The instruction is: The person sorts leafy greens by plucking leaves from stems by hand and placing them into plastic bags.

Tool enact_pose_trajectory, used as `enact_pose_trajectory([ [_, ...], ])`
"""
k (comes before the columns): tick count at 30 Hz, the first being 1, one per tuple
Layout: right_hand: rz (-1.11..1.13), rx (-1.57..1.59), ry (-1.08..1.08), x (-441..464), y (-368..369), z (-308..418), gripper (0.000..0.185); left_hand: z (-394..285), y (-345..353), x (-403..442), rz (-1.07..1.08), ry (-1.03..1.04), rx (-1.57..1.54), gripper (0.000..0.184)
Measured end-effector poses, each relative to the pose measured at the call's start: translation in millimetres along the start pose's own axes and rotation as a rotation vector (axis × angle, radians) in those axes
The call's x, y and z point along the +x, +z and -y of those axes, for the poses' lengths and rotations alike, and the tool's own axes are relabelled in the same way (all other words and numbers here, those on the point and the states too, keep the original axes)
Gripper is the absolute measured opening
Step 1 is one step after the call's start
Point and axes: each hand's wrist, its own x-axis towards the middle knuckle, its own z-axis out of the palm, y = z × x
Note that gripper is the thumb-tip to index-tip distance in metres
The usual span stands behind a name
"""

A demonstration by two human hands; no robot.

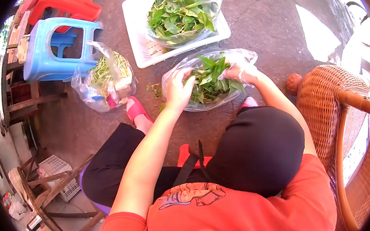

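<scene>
The leafy greens [212, 80] lie in an open clear bag [210, 106] in front of my knees and between my feet, likely set there so both arms reach it without stretching. Its mouth spreads wide, which leaves room for fingers inside. My left hand [179, 89] touches the leaves from nine o'clock, loosely curved, thumb parted from the fingers; whether it pinches a stem I cannot tell. My right hand [239, 72] comes in at three, fingers bent among the leaves near the plastic rim, their grip partly hidden. At twelve, a white basket [136, 36] carries a fuller bag of greens [181, 17], probably keeping it off the floor [260, 25]. At nine, a bag of thin stems [111, 73] sits just beside the blue stool [38, 53], handy to my left side. A wicker chair [320, 99] stands at four.
</scene>
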Motion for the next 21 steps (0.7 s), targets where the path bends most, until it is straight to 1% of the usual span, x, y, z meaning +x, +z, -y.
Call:
enact_pose_trajectory([
  [1, -0.004, -0.066, -0.036, 0, 4, 0, 0.028, -5, 5, 6, 0.02, -0.033, -0.085, 0.024],
  [3, -0.027, -0.104, -0.265, 1, 15, 15, 0.028, -16, 9, 15, 0.059, -0.098, -0.249, 0.023],
  [4, -0.059, -0.225, -0.305, 3, 17, 17, 0.029, -21, 8, 16, 0.086, -0.138, -0.288, 0.021],
  [6, -0.125, -0.466, -0.382, 7, 20, 24, 0.033, -21, 6, 16, 0.134, -0.208, -0.254, 0.019],
  [7, -0.165, -0.607, -0.348, 6, 21, 28, 0.033, -21, 4, 16, 0.159, -0.242, -0.237, 0.018],
  [9, -0.246, -0.886, -0.27, -3, 19, 45, 0.032, -5, 3, 14, 0.09, -0.135, -0.239, 0.017],
  [11, -0.292, -0.935, -0.193, 5, 21, 11, 0.032, 12, 0, 12, 0.024, -0.031, -0.243, 0.016],
  [12, -0.314, -0.96, -0.157, 6, 20, 3, 0.032, 9, -4, 10, 0.048, -0.064, -0.25, 0.018],
  [13, -0.331, -0.897, -0.161, 3, 17, -4, 0.032, 6, -7, 7, 0.052, -0.144, -0.306, 0.019],
  [15, -0.357, -0.769, -0.171, -6, 14, 2, 0.031, -1, -9, 0, 0.057, -0.309, -0.418, 0.02],
  [16, -0.372, -0.653, -0.147, -7, 12, 7, 0.03, 3, -6, -2, 0.032, -0.32, -0.506, 0.021],
  [19, -0.318, -0.152, -0.166, -6, 9, 21, 0.027, -1, -1, -5, -0.039, -0.402, -0.603, 0.023],
  [20, -0.233, -0.129, -0.193, -5, 7, 30, 0.026, -5, 0, -5, -0.035, -0.399, -0.625, 0.023],
  [21, -0.236, -0.195, -0.266, -6, 9, 37, 0.026, -9, 1, -4, -0.032, -0.395, -0.648, 0.023],
])
